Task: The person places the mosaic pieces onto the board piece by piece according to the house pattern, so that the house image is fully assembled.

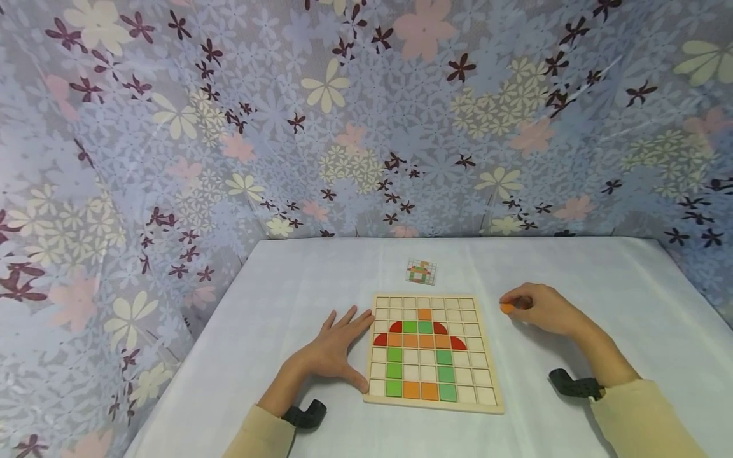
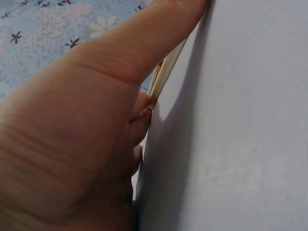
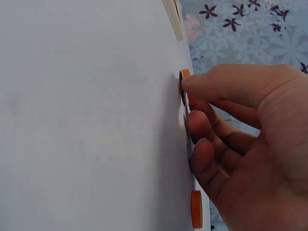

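Note:
A wooden grid board [image 1: 433,405] lies on the white table, with red, green and orange pieces set in its squares in a mushroom-like pattern. My left hand [image 1: 333,351] spreads its fingers along the board's left side, fingertips and thumb touching the frame. To the right of the board, my right hand [image 1: 541,308] pinches a small orange piece [image 1: 506,308] between thumb and fingers, close to the tabletop. The right wrist view shows the thumb on this orange piece [image 3: 185,73]. A second orange piece [image 3: 196,209] lies on the table beneath that hand.
A small pattern card [image 1: 421,271] lies beyond the board's far edge. Black curved devices [image 1: 572,383] sit at both wrists. A flowered cloth [image 1: 366,127] hangs behind the table and at its sides.

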`<action>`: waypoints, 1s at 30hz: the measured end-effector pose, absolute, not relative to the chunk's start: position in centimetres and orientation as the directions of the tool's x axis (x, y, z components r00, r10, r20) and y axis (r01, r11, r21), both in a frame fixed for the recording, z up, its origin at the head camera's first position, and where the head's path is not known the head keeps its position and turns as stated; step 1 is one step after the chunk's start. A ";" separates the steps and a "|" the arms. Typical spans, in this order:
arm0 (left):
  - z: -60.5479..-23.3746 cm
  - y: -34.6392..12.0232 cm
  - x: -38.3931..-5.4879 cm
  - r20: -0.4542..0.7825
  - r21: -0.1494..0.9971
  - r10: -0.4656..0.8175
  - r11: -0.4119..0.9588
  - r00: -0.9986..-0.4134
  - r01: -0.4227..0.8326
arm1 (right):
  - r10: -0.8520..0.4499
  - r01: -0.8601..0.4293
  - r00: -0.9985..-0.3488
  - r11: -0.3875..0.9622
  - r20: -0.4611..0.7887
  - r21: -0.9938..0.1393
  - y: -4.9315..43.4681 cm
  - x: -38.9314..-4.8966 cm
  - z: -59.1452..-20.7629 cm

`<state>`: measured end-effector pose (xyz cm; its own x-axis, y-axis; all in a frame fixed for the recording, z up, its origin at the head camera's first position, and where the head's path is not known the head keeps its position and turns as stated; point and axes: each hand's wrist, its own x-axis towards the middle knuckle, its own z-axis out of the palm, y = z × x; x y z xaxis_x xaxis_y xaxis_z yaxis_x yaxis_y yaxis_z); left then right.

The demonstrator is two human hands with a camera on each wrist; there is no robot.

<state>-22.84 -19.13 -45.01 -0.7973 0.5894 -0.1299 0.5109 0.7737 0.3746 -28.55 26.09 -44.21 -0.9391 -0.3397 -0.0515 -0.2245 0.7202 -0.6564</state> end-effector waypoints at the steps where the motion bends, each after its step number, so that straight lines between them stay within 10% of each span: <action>1: -45.0 -19.1 -22.9 -0.129 0.375 0.590 0.773 -0.797 0.512 | -0.341 -0.227 -0.939 0.719 -0.048 -0.657 26.0 -28.6 -44.2; 30: -45.2 -19.2 -23.0 -0.133 0.362 0.591 0.776 -0.796 0.516 | -0.395 -0.274 -0.919 0.675 -0.021 -0.686 21.8 -29.7 -43.7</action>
